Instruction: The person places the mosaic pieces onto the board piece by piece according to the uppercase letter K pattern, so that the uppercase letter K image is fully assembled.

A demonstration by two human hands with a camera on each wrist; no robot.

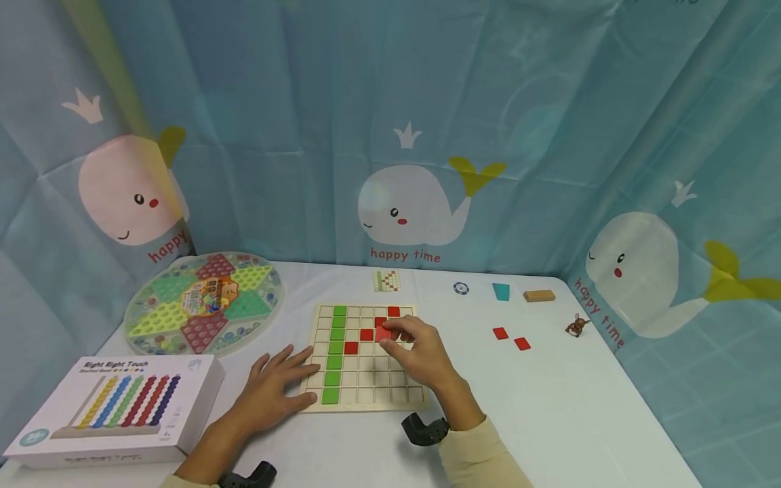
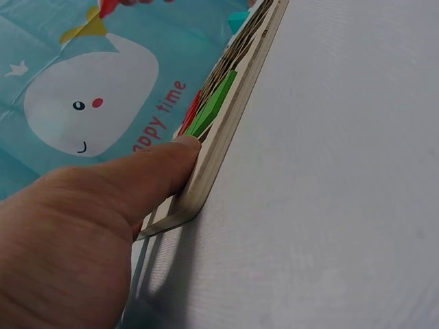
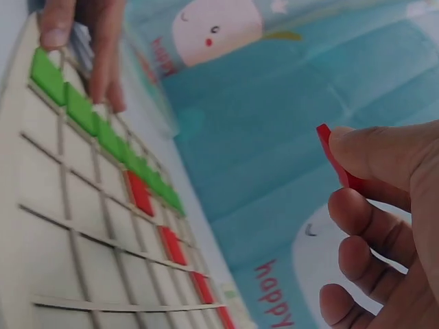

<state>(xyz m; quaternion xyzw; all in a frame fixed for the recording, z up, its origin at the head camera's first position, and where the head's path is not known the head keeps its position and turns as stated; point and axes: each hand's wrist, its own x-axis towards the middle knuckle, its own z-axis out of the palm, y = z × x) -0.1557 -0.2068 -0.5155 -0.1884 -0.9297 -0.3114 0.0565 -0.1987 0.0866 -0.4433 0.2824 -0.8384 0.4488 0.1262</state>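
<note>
A pale wooden grid board lies on the table, with a column of green square tiles near its left side. Several red square tiles sit in its cells on a rising diagonal. My left hand is spread at the board's left edge; in the left wrist view its thumb rests on the board's corner, beside a green tile. Over the board's upper right, my right hand pinches a red square tile between thumb and index finger, raised off the grid in the right wrist view.
Two loose red tiles lie to the right. Behind are a small pattern card, a poker chip, a teal trapezoid, a wooden block and a brown figurine. A round game board and white box stand left.
</note>
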